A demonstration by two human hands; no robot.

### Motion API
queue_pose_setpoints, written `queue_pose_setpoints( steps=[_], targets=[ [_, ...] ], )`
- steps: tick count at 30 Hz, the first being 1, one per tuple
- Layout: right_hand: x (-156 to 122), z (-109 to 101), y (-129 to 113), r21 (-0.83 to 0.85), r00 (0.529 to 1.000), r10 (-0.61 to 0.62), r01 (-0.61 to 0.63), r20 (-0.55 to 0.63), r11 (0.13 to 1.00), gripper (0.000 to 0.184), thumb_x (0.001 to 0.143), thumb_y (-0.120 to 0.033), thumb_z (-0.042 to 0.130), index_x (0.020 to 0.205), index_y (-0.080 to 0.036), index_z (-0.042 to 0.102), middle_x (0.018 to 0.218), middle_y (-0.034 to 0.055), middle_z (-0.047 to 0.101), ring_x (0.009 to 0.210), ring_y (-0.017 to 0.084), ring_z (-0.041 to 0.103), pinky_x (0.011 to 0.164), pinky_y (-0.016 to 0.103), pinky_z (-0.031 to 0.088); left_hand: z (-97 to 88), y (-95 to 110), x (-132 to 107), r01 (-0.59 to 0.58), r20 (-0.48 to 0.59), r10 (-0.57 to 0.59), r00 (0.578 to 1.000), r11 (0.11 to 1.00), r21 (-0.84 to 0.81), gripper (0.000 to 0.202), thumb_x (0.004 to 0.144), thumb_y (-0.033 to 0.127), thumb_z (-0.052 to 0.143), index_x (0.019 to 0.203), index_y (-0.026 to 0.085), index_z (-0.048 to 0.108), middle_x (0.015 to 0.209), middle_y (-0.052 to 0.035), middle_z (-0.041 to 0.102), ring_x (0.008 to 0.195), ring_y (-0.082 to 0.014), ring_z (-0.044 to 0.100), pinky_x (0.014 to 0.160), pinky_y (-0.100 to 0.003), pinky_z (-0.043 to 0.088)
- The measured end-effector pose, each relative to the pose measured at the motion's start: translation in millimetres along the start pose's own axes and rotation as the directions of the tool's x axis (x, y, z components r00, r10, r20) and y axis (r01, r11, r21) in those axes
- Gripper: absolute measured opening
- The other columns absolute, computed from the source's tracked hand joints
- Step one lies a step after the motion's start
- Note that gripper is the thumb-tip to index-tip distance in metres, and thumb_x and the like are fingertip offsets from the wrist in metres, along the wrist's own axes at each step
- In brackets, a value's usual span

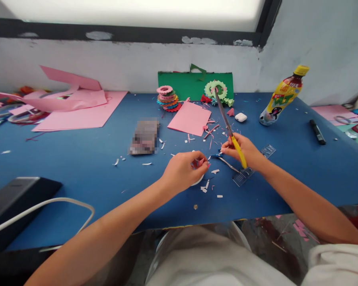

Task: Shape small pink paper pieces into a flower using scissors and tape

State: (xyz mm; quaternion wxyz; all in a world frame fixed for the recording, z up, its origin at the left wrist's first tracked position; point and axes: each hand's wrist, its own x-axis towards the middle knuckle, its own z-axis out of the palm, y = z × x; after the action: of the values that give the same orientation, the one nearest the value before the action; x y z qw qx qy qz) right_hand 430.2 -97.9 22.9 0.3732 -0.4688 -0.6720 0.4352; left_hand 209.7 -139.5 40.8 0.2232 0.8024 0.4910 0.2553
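Note:
My left hand (183, 171) is closed in a pinch on a small pink paper piece (201, 162), above a round white object mostly hidden beneath it. My right hand (241, 150) holds a pair of scissors (238, 150) by the yellow handle, the long blades pointing away toward the back. Its thumb and fingertips come close together over the table, near a small blue tool (217, 155). Under the right wrist lies a clear plastic ruler (241, 178), partly covered by the arm. Pink and white paper scraps (215, 171) are scattered between and around both hands.
Behind the hands are a pink sheet (191, 118), stacked scalloped paper rings (167, 99), a green board (179, 85) and a white earbud case (241, 117). A phone (145, 137) lies left; a yellow-labelled bottle (282, 99) and black marker (317, 132) are right. A white cable (62, 200) loops front left.

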Motion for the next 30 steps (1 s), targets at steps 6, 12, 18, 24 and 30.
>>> queue_pose_setpoints(
  steps=[6,12,18,24,30],
  targets=[
    [18.9,-53.7,21.6,-0.607,0.981,0.136,-0.193,-0.138,0.771,0.026,0.062,-0.033,0.069,0.074,-0.019,0.050,0.069,-0.0005,0.059,0.057,0.013,0.051,0.051,0.024,0.036,-1.7,1.0,-0.3,0.001,-0.016,-0.001,1.000,1.000,-0.015,0.017,0.080,0.032,0.054,0.076,0.020,0.064,0.061,0.0022,0.058,0.056,-0.0108,0.051,0.058,-0.022,0.044],
    [17.8,-48.6,22.6,-0.784,0.982,0.111,-0.190,-0.154,0.592,0.019,0.065,-0.029,0.064,0.076,-0.020,0.052,0.068,0.0001,0.059,0.054,0.013,0.046,0.049,0.024,0.028,-2.8,2.0,-0.4,-0.014,-0.029,0.013,0.999,1.000,-0.024,0.018,0.080,0.033,0.054,0.075,0.019,0.064,0.061,0.0020,0.058,0.057,-0.0107,0.051,0.059,-0.023,0.045],
    [11.5,-34.1,15.7,-0.870,0.987,0.079,-0.164,-0.143,0.464,0.018,0.070,-0.028,0.061,0.086,-0.022,0.053,0.076,0.0035,0.063,0.061,0.017,0.052,0.052,0.025,0.025,-2.9,2.2,-0.2,-0.018,-0.034,0.017,0.999,1.000,-0.020,0.017,0.079,0.032,0.055,0.074,0.019,0.064,0.061,0.0021,0.058,0.056,-0.0106,0.049,0.059,-0.023,0.044],
    [11.5,-34.7,16.0,-0.882,0.979,0.102,-0.203,-0.176,0.426,0.019,0.073,-0.031,0.060,0.089,-0.022,0.054,0.078,0.0051,0.064,0.065,0.019,0.056,0.053,0.026,0.028,-4.4,4.1,0.3,0.002,-0.025,-0.002,1.000,1.000,-0.024,0.017,0.079,0.032,0.055,0.075,0.019,0.064,0.062,0.0025,0.059,0.058,-0.0106,0.051,0.061,-0.022,0.044],
    [19.3,-48.2,21.6,-0.847,0.976,0.143,-0.215,-0.166,0.485,0.020,0.071,-0.033,0.062,0.084,-0.021,0.054,0.080,0.0035,0.063,0.067,0.017,0.054,0.053,0.025,0.030,-4.6,3.6,-0.2,0.004,-0.028,-0.005,1.000,1.000,-0.024,0.016,0.079,0.031,0.055,0.075,0.019,0.065,0.061,0.0022,0.059,0.058,-0.0105,0.051,0.060,-0.022,0.044]
  ],
)
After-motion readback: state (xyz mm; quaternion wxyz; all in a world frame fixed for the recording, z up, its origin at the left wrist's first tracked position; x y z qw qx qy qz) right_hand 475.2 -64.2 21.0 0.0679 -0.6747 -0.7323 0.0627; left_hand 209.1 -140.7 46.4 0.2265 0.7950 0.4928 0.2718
